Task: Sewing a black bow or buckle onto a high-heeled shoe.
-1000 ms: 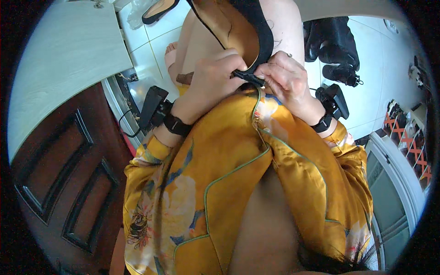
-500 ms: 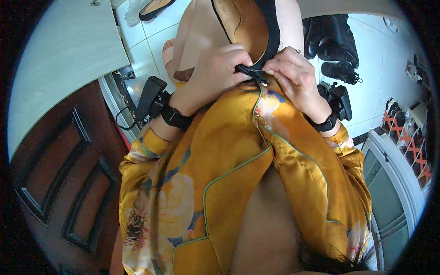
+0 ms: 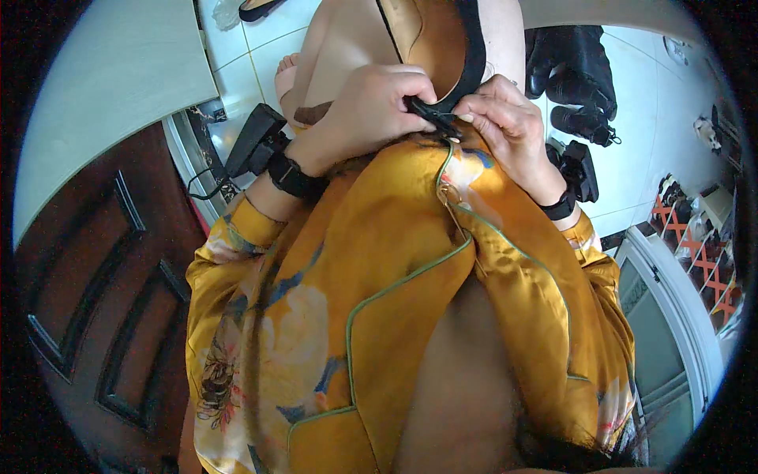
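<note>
A black shoe with a tan inside [image 3: 436,49] rests across my bare legs, its near end toward me. My left hand [image 3: 377,107] is closed on a black strap-like piece [image 3: 430,117] at the shoe's near end, pinched between thumb and fingers. My right hand [image 3: 505,118] faces it from the right. Its thumb and fingertips press together at the edge of that black piece. A thin strand seems to run between the right fingertips and the black piece, too fine to make out. Beneath both hands lies my yellow satin floral garment [image 3: 403,213].
Several black shoes [image 3: 580,75] stand on the white tiled floor at right. Part of another black shoe [image 3: 257,8] shows at upper left. A pale tabletop [image 3: 110,103] and a dark brown panelled door [image 3: 103,292] are at left. A white-framed glass panel [image 3: 663,316] stands at lower right.
The view has shifted slightly. My left hand keeps its grip on the black piece, which has tilted a little. My right fingertips stay pinched, with only a small shift.
</note>
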`<state>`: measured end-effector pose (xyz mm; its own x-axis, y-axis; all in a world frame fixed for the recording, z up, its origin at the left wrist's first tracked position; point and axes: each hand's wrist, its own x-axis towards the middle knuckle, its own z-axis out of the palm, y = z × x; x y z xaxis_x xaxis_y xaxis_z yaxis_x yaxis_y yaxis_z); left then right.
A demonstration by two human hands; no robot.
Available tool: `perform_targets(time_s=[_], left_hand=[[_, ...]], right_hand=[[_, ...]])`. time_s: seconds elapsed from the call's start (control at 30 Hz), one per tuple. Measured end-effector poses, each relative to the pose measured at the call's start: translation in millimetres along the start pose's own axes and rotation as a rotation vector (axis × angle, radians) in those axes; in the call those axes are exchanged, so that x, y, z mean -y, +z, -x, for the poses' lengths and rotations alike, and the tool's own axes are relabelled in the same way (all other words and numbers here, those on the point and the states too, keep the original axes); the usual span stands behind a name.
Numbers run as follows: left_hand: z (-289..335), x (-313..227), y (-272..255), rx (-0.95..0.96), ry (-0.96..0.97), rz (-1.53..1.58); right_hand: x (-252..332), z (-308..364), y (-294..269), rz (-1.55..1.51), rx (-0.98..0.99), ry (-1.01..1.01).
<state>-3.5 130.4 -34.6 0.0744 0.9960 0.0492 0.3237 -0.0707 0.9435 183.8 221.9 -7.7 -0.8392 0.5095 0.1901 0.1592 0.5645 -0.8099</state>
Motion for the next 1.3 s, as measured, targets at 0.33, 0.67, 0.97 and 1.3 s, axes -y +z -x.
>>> perform_targets(time_s=[0.33,0.67,0.97,1.3], left_hand=[[5,13,2,0.039,-0.09,0.218],[4,11,1,0.006,0.205,-0.067],[-6,12,6,0.026,0.213,-0.049],[-6,7,8,0.028,0.234,-0.058]], right_hand=[[-4,-2,-2,0.093,-0.03,0.029],[-2,-1,-1,-0.006,-0.001,0.072],[2,12,-2,0.21,-0.056,0.005],[12,0,-19,0.303,0.054,-0.027]])
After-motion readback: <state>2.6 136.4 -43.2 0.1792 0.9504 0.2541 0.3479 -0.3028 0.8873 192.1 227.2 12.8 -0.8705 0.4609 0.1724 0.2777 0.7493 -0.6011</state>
